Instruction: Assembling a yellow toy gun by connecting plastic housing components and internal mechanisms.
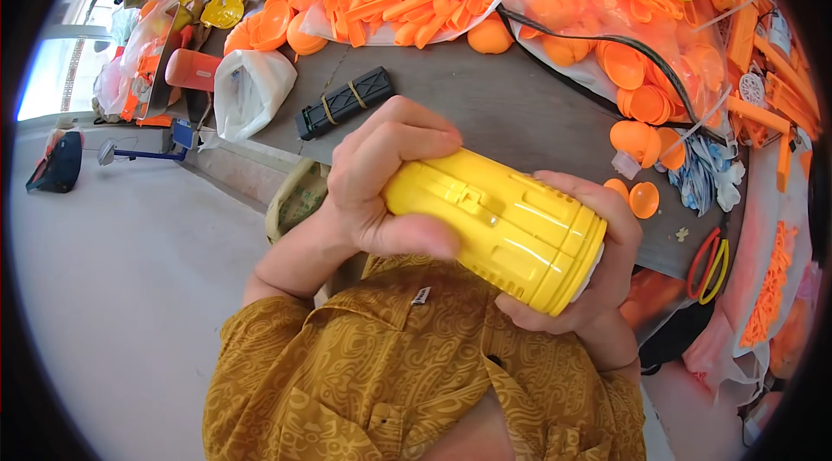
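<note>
Tilted down to the right, a glossy yellow plastic cylinder-shaped casing (511, 231) is held in front of my chest, above the near edge of the table. Molded ridges and a small latch-like part run along its side. My left hand (381, 175) grips its upper left end, the thumb lying across the lower side. Around its lower right end wraps my right hand (607, 253), fingers over the top and thumb side beneath. A strip of something white shows at that end, mostly hidden by my right palm.
Past the casing, a dark table (468, 84) holds a black bundle (345, 103) tied with bands and a white plastic bag (251, 93). Bags of orange parts (416, 6) line the back. Orange cups (637, 142) and scissors with red and yellow handles (711, 266) lie right.
</note>
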`<action>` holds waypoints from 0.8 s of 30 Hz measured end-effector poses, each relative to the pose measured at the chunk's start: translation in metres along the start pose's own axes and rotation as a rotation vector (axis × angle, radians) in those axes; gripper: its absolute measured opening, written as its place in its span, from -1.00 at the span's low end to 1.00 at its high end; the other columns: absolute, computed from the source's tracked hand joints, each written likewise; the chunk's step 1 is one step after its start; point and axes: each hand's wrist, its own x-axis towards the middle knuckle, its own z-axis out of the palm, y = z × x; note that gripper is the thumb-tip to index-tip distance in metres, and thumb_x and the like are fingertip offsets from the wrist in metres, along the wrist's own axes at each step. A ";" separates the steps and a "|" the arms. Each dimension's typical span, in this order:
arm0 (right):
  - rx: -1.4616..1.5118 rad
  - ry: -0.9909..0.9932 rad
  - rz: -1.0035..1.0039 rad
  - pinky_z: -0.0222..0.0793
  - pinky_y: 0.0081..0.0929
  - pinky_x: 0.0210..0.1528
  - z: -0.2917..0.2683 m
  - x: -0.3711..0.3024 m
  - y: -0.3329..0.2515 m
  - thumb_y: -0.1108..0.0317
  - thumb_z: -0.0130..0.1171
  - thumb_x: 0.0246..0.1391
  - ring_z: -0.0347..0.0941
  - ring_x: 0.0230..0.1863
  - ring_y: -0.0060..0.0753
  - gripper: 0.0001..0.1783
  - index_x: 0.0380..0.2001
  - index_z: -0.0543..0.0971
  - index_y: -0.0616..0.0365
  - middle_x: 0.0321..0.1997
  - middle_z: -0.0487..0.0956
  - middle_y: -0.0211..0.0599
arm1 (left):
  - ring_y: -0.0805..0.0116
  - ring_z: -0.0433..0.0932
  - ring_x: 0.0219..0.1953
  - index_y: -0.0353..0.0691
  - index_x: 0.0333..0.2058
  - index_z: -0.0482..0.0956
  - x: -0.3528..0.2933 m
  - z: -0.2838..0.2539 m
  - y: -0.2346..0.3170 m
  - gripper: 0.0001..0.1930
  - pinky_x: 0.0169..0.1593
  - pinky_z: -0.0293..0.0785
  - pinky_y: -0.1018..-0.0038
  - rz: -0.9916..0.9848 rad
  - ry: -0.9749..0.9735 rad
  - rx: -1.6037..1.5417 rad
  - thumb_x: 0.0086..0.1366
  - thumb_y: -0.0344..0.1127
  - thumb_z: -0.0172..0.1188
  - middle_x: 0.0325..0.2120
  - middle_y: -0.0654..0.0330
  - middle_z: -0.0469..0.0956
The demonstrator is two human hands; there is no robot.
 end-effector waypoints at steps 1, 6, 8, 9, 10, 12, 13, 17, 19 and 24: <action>-0.024 -0.017 -0.023 0.28 -0.27 -0.06 -0.001 0.001 0.000 0.21 0.39 -0.43 0.34 -0.11 -0.12 -0.05 -0.03 0.06 0.40 -0.10 0.30 0.16 | 0.24 0.43 -0.39 -0.42 -0.29 0.37 0.003 -0.002 -0.004 -0.26 -0.34 0.37 0.44 0.123 -0.078 0.009 -0.21 0.20 0.25 -0.36 -0.06 0.39; 0.041 -0.031 -0.084 0.30 -0.24 -0.07 -0.003 0.004 0.004 0.22 0.40 -0.43 0.35 -0.11 -0.06 -0.05 -0.03 0.06 0.41 -0.09 0.29 0.20 | 0.24 0.41 -0.33 -0.43 -0.11 0.19 0.020 -0.013 -0.004 0.04 -0.28 0.36 0.48 0.218 -0.205 0.038 -0.56 0.11 0.46 -0.25 -0.04 0.35; 0.047 -0.068 -0.081 0.31 -0.23 -0.08 -0.002 0.006 0.005 0.23 0.40 -0.42 0.35 -0.11 -0.04 -0.05 -0.04 0.06 0.41 -0.08 0.29 0.21 | 0.26 0.42 -0.34 -0.44 -0.15 0.23 0.013 -0.012 -0.003 0.00 -0.28 0.36 0.49 0.119 -0.206 -0.057 -0.55 0.08 0.47 -0.27 -0.03 0.37; 0.048 -0.035 -0.119 0.31 -0.24 -0.08 0.000 0.005 0.007 0.22 0.39 -0.42 0.36 -0.12 -0.04 -0.06 -0.04 0.06 0.41 -0.08 0.29 0.21 | 0.28 0.43 -0.34 -0.44 -0.18 0.27 0.011 -0.011 -0.002 -0.05 -0.28 0.36 0.50 0.017 -0.206 -0.149 -0.55 0.05 0.48 -0.28 -0.02 0.39; 0.050 -0.003 -0.157 0.32 -0.24 -0.09 0.001 0.004 0.008 0.22 0.39 -0.42 0.36 -0.13 -0.04 -0.06 -0.04 0.06 0.41 -0.08 0.29 0.22 | 0.31 0.46 -0.41 -0.44 -0.30 0.36 0.016 -0.014 0.002 -0.21 -0.34 0.38 0.51 0.072 -0.284 -0.012 -0.50 -0.05 0.49 -0.40 0.01 0.45; 0.075 -0.013 -0.127 0.32 -0.25 -0.10 -0.001 0.001 0.007 0.21 0.39 -0.41 0.36 -0.13 -0.05 -0.06 -0.04 0.06 0.40 -0.09 0.29 0.20 | 0.29 0.46 -0.47 -0.43 -0.34 0.38 0.014 -0.009 0.006 -0.30 -0.41 0.37 0.52 0.100 -0.237 -0.010 -0.46 -0.09 0.47 -0.46 0.04 0.44; 0.099 -0.020 -0.096 0.32 -0.26 -0.11 -0.001 -0.001 0.007 0.19 0.39 -0.41 0.36 -0.14 -0.06 -0.06 -0.05 0.06 0.40 -0.10 0.30 0.19 | 0.28 0.45 -0.54 -0.41 -0.39 0.41 0.013 -0.006 0.007 -0.38 -0.48 0.36 0.52 0.129 -0.192 -0.009 -0.42 -0.14 0.45 -0.52 0.07 0.44; 0.246 0.047 -0.046 0.30 -0.30 -0.11 -0.001 0.000 0.006 0.30 0.44 -0.50 0.36 -0.13 -0.14 -0.13 -0.08 0.19 0.31 -0.10 0.29 0.03 | 0.26 0.45 -0.57 -0.43 -0.41 0.39 0.010 -0.002 0.007 -0.41 -0.51 0.35 0.52 0.179 -0.148 0.025 -0.39 -0.14 0.43 -0.56 0.06 0.43; 0.176 0.060 -0.013 0.30 -0.32 -0.13 -0.004 -0.001 0.004 0.29 0.44 -0.52 0.36 -0.18 -0.16 -0.14 -0.09 0.20 0.32 -0.17 0.32 0.05 | 0.25 0.45 -0.57 -0.43 -0.41 0.39 0.011 -0.002 0.009 -0.41 -0.52 0.35 0.51 0.208 -0.144 0.066 -0.39 -0.14 0.42 -0.56 0.05 0.43; -0.032 0.003 -0.082 0.34 -0.36 -0.21 -0.007 0.006 -0.002 0.28 0.43 -0.55 0.37 -0.23 -0.15 -0.16 -0.13 0.23 0.31 -0.25 0.36 0.06 | 0.23 0.44 -0.59 -0.43 -0.41 0.39 0.010 0.000 0.010 -0.42 -0.54 0.35 0.49 0.300 -0.112 0.158 -0.38 -0.15 0.41 -0.56 0.03 0.43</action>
